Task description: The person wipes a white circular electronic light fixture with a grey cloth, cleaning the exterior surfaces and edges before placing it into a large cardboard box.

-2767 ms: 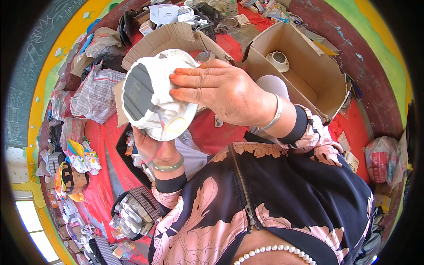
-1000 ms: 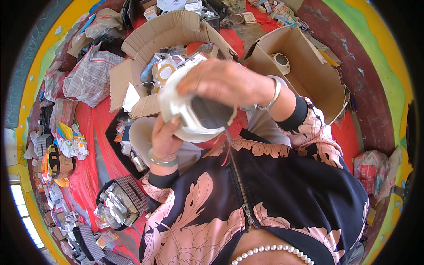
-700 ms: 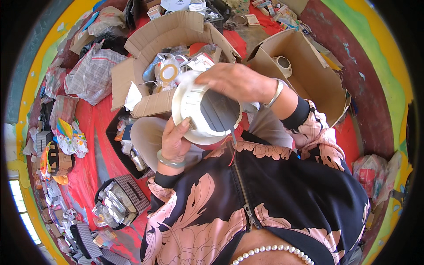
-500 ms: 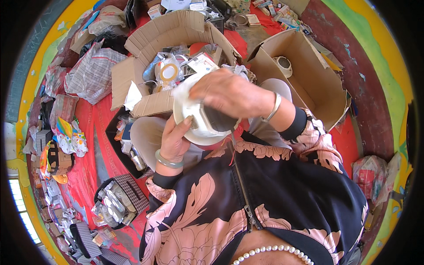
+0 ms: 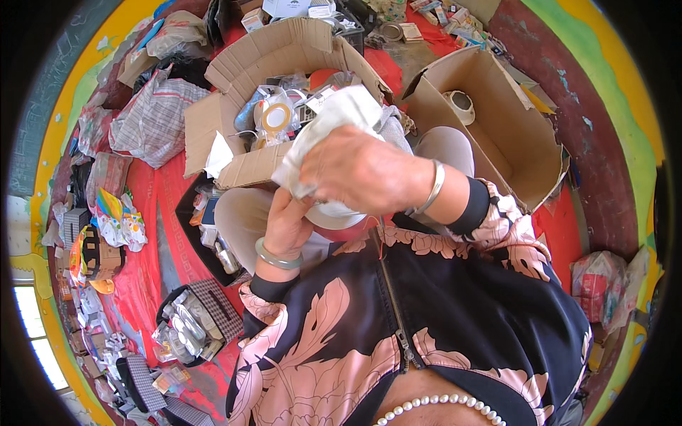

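Above my lap, my left hand [image 5: 288, 226] is closed on the edge of a round white housing [image 5: 332, 215]. My right hand [image 5: 366, 170] grips a crumpled white cloth [image 5: 339, 113] and presses it over the housing. Cloth and right hand hide most of the housing, so only its lower rim shows. The right fingers are partly smeared by motion. Just beyond, an opened cardboard box [image 5: 266, 53] holds a roll of tape [image 5: 275, 116] and mixed small goods.
To the right stands a second cardboard box [image 5: 508, 145] with a similar white round part [image 5: 459, 106] inside. On the left are a black bin [image 5: 186, 206], a checked basket of packets [image 5: 226, 312] and a plaid bag [image 5: 158, 117]. Red sheeting [image 5: 138, 277] covers the floor.
The cloth now spreads higher and covers more of the housing. The housing's dark opening, visible before, is hidden behind my right hand, which has shifted slightly left.
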`<state>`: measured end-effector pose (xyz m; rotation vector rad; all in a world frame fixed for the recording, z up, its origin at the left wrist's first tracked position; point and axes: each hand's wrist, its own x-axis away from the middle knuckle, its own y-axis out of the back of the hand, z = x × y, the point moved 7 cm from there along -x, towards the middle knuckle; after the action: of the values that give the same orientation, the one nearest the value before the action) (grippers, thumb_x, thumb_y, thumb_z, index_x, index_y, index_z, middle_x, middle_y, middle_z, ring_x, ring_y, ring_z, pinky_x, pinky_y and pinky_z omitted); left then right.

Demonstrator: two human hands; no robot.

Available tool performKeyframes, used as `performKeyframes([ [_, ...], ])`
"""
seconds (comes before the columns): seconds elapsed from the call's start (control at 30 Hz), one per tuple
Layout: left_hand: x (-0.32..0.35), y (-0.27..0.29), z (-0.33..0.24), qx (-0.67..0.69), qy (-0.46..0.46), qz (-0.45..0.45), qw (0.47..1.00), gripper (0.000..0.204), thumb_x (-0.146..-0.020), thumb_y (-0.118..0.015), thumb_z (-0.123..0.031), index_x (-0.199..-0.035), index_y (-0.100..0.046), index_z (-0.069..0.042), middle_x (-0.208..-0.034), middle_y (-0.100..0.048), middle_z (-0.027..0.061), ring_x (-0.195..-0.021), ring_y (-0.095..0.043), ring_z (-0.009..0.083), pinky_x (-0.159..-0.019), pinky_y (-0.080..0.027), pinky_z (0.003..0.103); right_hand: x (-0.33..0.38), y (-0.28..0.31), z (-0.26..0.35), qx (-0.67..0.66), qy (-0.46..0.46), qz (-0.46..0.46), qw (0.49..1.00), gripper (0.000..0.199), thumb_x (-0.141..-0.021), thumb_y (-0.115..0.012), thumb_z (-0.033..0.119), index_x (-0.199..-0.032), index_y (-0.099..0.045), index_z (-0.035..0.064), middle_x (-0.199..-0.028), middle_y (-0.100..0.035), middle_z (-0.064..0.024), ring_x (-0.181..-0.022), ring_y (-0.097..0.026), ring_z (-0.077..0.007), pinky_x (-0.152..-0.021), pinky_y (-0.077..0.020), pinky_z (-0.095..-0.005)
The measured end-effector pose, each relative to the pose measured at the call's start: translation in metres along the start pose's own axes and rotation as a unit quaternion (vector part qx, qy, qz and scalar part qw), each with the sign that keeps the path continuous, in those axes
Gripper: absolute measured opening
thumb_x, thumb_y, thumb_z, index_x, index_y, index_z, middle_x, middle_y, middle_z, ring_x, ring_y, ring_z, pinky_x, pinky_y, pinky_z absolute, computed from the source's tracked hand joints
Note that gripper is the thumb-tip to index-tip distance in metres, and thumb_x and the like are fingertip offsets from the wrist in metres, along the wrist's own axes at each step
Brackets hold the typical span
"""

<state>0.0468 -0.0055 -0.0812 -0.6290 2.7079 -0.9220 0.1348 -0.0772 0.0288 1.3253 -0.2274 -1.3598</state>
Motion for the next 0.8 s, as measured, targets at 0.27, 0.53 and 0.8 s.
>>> performKeyframes([
  [0.27, 0.006, 0.006, -0.012, -0.021, -0.052, -0.027, 0.998, 0.048, -0.088, -0.054, -0.011, -0.129, -0.038, 0.007, -0.123, -0.052, 0.0134, -0.112, -0.051, 0.0218, -0.096, -0.039, 0.034, 0.052, 0.022, -0.109, -0.23, -0.432, -0.082, 0.868, 0.028, -0.092, -0.047, 0.018, -0.105, -0.059, -0.0028, -0.101, -0.063, -0.0104, -0.088, -0.062, -0.0202, -0.079, -0.0485, -0.0303],
  [0.53, 0.02, 0.017, -0.039, -0.07, -0.161, -0.015, 0.984, 0.062, -0.084, -0.061, -0.02, -0.131, -0.034, 0.009, -0.125, -0.05, 0.0148, -0.113, -0.051, 0.0241, -0.096, -0.039, 0.035, 0.082, 0.115, -0.121, -0.591, -0.177, -0.384, 0.687, 0.032, -0.088, -0.052, 0.011, -0.117, -0.053, -0.0038, -0.109, -0.06, -0.0098, -0.096, -0.06, -0.0191, -0.086, -0.048, -0.0285],
  [0.8, 0.015, -0.007, -0.038, -0.084, -0.161, -0.009, 0.983, 0.057, -0.085, -0.061, -0.02, -0.128, -0.038, 0.008, -0.122, -0.052, 0.0148, -0.11, -0.053, 0.024, -0.094, -0.041, 0.035, 0.014, 0.063, -0.047, -0.225, -0.175, -0.232, 0.93, 0.034, -0.092, -0.049, 0.008, -0.125, -0.049, 0.0021, -0.108, -0.059, -0.004, -0.099, -0.053, -0.0111, -0.085, -0.0435, -0.0261],
])
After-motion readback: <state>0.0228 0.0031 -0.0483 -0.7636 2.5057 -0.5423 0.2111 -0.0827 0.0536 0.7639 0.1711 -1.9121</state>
